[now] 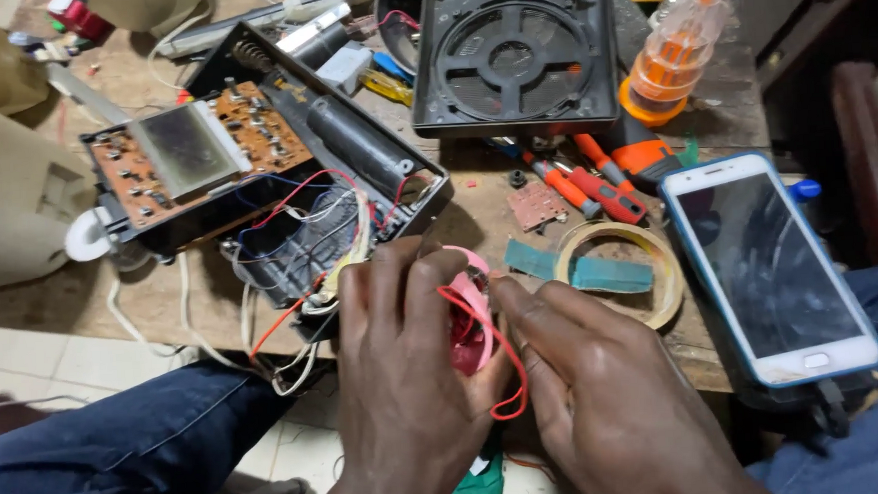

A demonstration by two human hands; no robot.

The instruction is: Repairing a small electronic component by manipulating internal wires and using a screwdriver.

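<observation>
Left hand (406,379) and right hand (607,389) clamped on small pink plastic part (473,320); risk: tugging looped thin red wire (500,359) loose.

Single head-worn camera is looking steeply down and forward over the person's lap at a cluttered workbench (710,348). It is sitting close: both hands are filling the lower centre, the bench edge is crossing mid-frame, knees are showing at the bottom corners. No second view is sharing anything.
</observation>
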